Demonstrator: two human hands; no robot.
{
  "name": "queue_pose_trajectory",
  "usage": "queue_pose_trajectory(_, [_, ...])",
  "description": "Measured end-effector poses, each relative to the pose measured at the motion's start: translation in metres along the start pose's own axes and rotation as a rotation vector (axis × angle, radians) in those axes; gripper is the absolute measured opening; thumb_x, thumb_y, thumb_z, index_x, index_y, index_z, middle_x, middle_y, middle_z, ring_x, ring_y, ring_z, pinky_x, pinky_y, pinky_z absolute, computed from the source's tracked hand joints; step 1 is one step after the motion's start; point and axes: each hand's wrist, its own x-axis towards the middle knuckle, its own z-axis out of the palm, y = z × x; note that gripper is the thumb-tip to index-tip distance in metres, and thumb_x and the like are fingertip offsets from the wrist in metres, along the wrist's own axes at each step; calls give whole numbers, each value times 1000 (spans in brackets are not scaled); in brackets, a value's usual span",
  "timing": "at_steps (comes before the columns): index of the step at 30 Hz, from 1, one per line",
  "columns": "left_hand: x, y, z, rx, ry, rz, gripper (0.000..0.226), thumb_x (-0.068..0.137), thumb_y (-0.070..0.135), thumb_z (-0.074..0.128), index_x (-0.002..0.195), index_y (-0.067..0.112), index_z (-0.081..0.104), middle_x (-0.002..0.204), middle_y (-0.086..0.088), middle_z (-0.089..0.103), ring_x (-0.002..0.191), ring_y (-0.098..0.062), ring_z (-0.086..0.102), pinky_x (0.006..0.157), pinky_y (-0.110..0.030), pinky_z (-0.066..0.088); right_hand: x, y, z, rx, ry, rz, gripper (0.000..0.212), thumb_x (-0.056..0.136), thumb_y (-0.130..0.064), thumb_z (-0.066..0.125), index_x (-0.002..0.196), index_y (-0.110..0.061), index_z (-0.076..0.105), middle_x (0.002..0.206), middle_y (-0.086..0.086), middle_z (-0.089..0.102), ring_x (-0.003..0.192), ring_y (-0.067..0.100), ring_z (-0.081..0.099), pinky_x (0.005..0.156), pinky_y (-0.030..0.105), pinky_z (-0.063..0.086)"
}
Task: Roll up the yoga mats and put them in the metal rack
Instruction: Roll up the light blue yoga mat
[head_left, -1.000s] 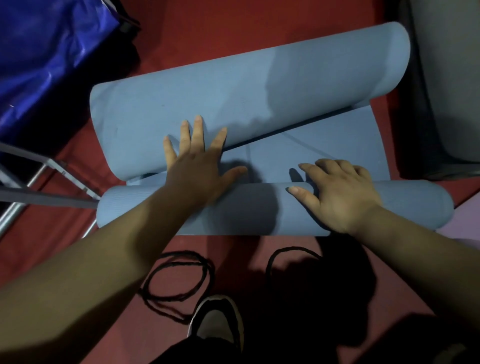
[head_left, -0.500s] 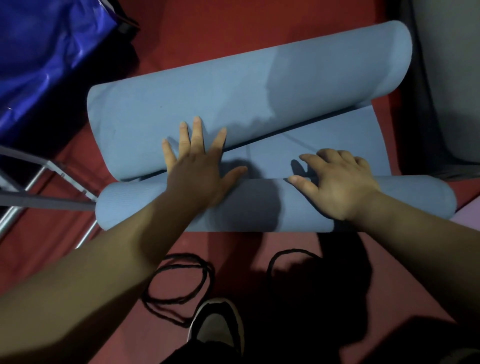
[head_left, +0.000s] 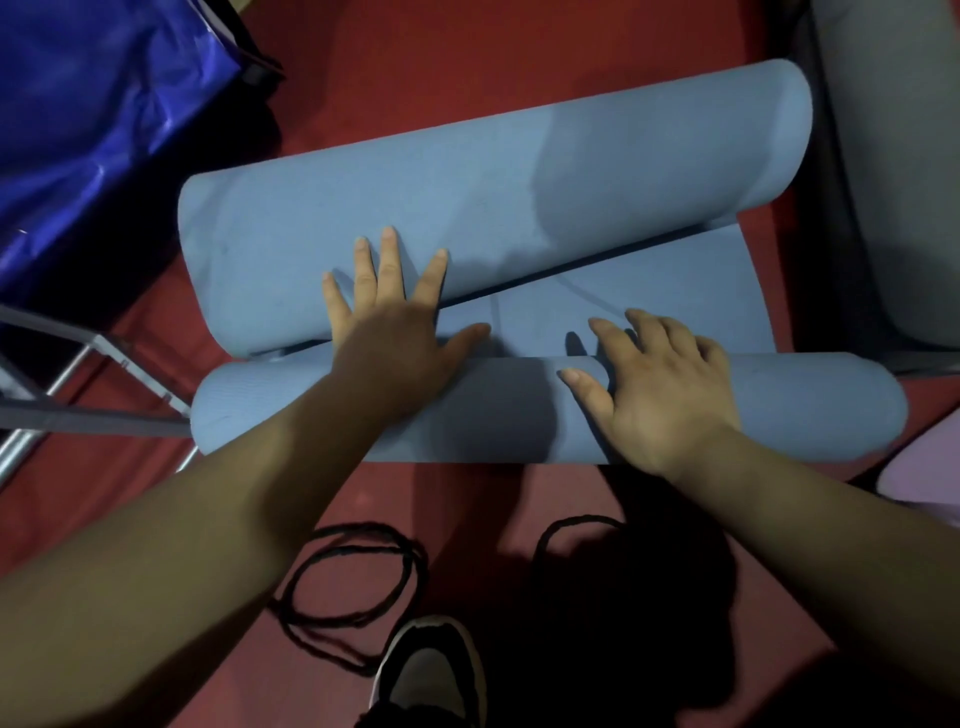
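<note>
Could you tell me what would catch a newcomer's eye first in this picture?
A pale blue yoga mat lies across the red floor at centre, with a thick roll farther off, a thinner roll nearer and a flat strip between. The left hand and right hand press on the nearer roll. A shiny blue bag fills the upper left.

Left grip (head_left: 395, 338) flat and splayed, right grip (head_left: 660, 395) loosely curved, both arms outstretched.
</note>
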Motion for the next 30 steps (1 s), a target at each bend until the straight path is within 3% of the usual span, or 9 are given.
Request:
queue_pose_trajectory(5, [2, 0, 3, 5, 6, -12, 93, 83, 89, 20, 159, 35, 16, 168, -19, 0, 155, -40, -2, 117, -71, 6, 3, -1, -3, -3, -10, -3, 74, 94, -77, 13, 154, -36, 29, 161, 3, 32, 148, 26, 26, 116, 50, 25])
queue_pose_trajectory(13, [-4, 0, 1, -60, -46, -5, 94, 80, 90, 20, 158, 36, 20, 168, -18, 0, 155, -38, 0, 118, -70, 8, 9, -1, -5, 23, -52, -2, 71, 93, -78, 12, 146, -40, 40, 139, 0, 54, 130, 25, 48, 105, 47, 35])
queue_pose_trajectory(17, [-38, 4, 3, -100, -106, 128, 97, 76, 92, 18, 155, 37, 29, 169, -11, -3, 156, -32, 3, 119, -65, 8, 10, 0, -6, 40, -65, 0, 70, 93, -78, 13, 145, -40, 41, 140, -1, 53, 131, 25, 47, 106, 47, 35])
queue_pose_trajectory(21, [-63, 4, 10, -5, -108, 280, 101, 73, 96, 25, 153, 36, 38, 170, -7, 7, 155, -31, 13, 119, -66, 13, 7, 0, -5, 47, -57, -7, 68, 94, -77, 15, 144, -41, 43, 140, -1, 53, 131, 24, 46, 106, 47, 34])
queue_pose_trajectory(26, [-50, 2, 1, -15, -228, 250, 110, 61, 102, 25, 155, 44, 25, 169, -6, -13, 156, -31, -4, 121, -61, 8, 6, 7, -11, 104, -78, -61, 75, 87, -84, 19, 146, -42, 38, 141, -1, 50, 132, 25, 45, 111, 50, 31])
queue_pose_trajectory(30, [-38, -2, -4, -47, -272, 261, 106, 61, 101, 26, 152, 47, 25, 168, -1, -16, 156, -28, -9, 121, -60, 6, -9, 24, -13, 1, -115, -162, 90, 73, -94, 25, 149, -46, 28, 144, -5, 45, 136, 25, 41, 117, 59, 20])
